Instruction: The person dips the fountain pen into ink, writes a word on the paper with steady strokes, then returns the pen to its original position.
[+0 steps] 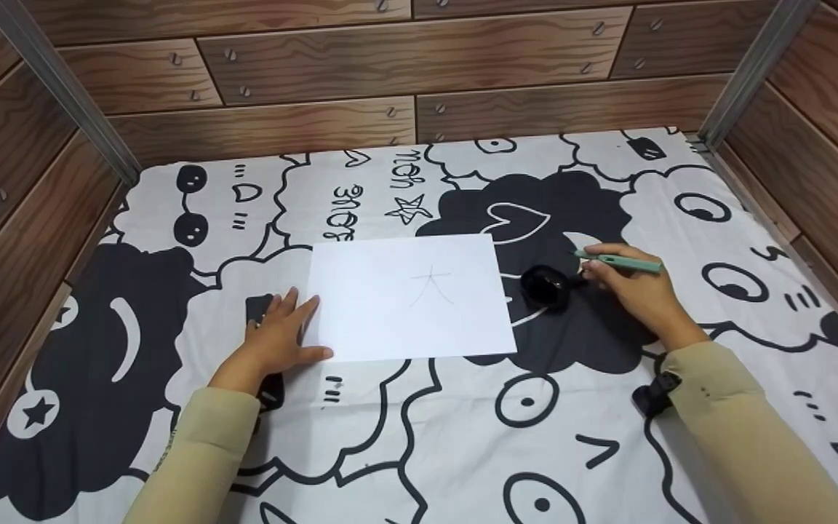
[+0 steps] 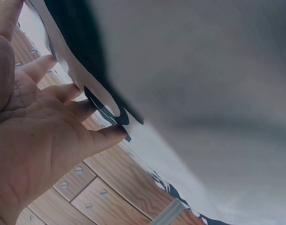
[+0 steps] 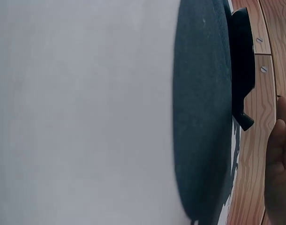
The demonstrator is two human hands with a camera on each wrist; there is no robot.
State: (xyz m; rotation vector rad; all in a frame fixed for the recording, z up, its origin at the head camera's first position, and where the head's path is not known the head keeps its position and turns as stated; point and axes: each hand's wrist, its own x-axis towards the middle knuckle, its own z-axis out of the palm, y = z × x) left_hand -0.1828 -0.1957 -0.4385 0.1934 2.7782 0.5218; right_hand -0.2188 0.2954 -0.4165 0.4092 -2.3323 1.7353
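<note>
A white sheet of paper (image 1: 368,306) lies on the patterned cloth, with a thin dark character of a crossbar and two spreading legs drawn right of its middle. My left hand (image 1: 284,338) rests at the sheet's left edge, fingers spread, thumb on the lower left corner. In the left wrist view the same hand (image 2: 44,117) shows its palm side. My right hand (image 1: 637,291) pinches a green pen (image 1: 626,263), pointing left, off the sheet's right side. Just left of those fingers sits a glossy black container (image 1: 544,287) with a short handle or spout. The right wrist view catches only part of my right hand (image 3: 280,159).
Black and white cartoon cloth (image 1: 463,437) covers the table. Wood-patterned panels (image 1: 302,65) stand at the back and sides, with grey metal posts (image 1: 753,73) in the corners. A small black device (image 1: 655,395) is at the right wrist.
</note>
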